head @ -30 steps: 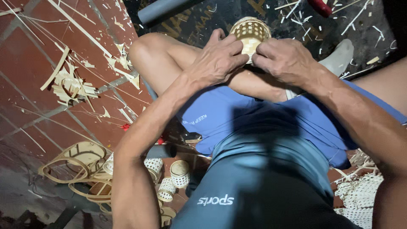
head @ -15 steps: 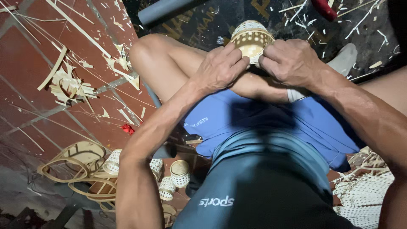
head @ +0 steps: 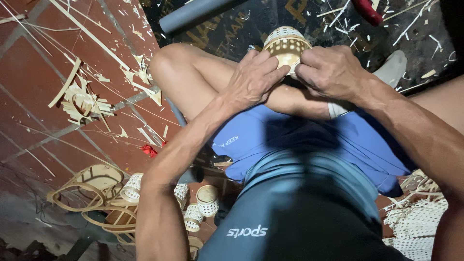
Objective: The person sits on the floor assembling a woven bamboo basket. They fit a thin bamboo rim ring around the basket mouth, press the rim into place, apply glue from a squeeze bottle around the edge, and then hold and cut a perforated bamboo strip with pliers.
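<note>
The small woven basket [head: 286,46] has tilted slightly; both hands, left [head: 253,77] and right [head: 328,72], grip its rim.

Small woven cups [head: 208,200], bamboo hoops [head: 89,186], possibly a grey pipe [head: 193,14].

The small woven basket [head: 286,44] is a round, pale tan piece of split bamboo with an open lattice band around its side and a tighter weave above it. It is tilted, with its domed end pointing away, and sits above the crossed legs, pinched at its near rim between both hands.
</note>
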